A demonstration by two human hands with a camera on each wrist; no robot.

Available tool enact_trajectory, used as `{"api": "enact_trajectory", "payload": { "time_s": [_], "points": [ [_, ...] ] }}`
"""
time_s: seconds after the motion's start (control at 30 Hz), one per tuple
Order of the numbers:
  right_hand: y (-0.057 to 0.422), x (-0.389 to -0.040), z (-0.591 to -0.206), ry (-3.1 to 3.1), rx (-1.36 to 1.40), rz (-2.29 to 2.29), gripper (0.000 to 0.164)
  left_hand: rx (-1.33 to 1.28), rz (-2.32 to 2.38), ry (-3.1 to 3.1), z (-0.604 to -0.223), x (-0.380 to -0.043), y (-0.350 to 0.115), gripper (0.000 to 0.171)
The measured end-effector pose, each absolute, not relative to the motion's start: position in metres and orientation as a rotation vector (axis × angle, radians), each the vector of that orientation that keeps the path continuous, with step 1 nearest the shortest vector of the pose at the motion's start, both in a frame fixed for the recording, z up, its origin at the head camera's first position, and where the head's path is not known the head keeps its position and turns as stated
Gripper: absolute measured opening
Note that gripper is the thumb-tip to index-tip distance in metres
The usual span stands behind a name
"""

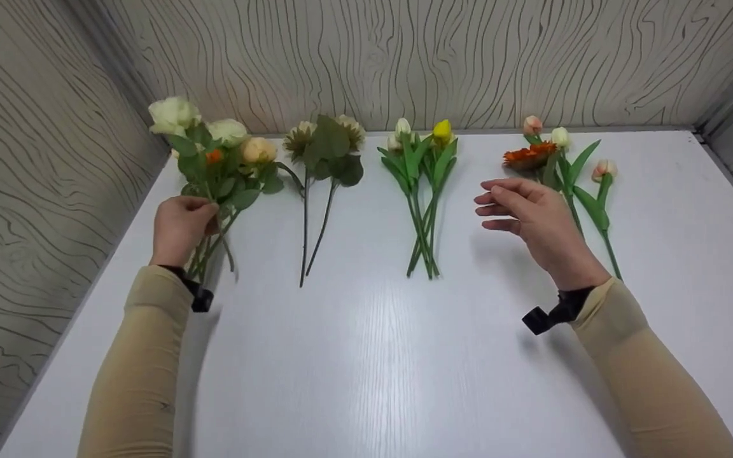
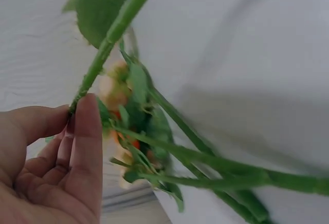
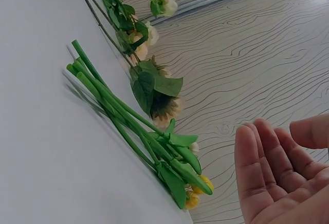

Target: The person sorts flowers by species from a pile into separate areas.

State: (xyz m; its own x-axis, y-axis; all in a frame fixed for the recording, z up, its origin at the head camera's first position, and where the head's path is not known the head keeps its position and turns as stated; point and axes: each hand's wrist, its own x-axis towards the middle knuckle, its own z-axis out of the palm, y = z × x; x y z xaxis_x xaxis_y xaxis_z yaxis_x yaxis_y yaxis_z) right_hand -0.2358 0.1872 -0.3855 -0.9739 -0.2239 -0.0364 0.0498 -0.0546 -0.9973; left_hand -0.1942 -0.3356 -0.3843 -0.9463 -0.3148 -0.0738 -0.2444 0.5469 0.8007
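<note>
My left hand (image 1: pixel 182 226) pinches a green stem (image 2: pixel 110 41) between thumb and fingers, above the left bunch. A white rose (image 1: pixel 174 116) stands out at the top of that bunch, and it appears to be the flower on this stem. Beneath lie more stems, a second white rose (image 1: pixel 228 131), a peach rose (image 1: pixel 258 151) and a small orange bloom (image 1: pixel 214 156). My right hand (image 1: pixel 548 219) hovers over the right-hand flowers, fingers extended and holding nothing. Partly behind it are an orange gerbera-like flower (image 1: pixel 527 156) and pale tulips (image 1: pixel 604 170).
Two brown-stemmed flowers (image 1: pixel 328 143) with drooping leaves lie left of the middle. Beside them, white and yellow tulips (image 1: pixel 441 131) have crossing stems (image 1: pixel 424 238). All rest on a white table (image 1: pixel 373 356) against a wood-patterned wall (image 1: pixel 373 63).
</note>
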Motion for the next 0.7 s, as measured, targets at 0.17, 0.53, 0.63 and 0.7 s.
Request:
{"api": "enact_trajectory", "payload": {
  "time_s": [0.17,0.53,0.63,0.7],
  "points": [
    [0.188,-0.235,-0.387,2.024,-0.181,-2.141,0.037,0.524,-1.323,-2.761,-0.391,-0.198,-0.340,0.034],
    [0.191,-0.234,-0.390,2.022,-0.192,-2.146,0.038,0.512,-1.177,-2.841,-0.393,-0.199,-0.335,0.033],
    [0.190,-0.236,-0.391,2.053,-0.222,-2.069,0.038,0.493,-1.119,-2.848,-0.391,-0.198,-0.333,0.039],
    [0.190,-0.237,-0.393,2.114,-0.239,-1.952,0.039,0.455,-1.049,-2.854,-0.389,-0.198,-0.329,0.042]
  ]
}}
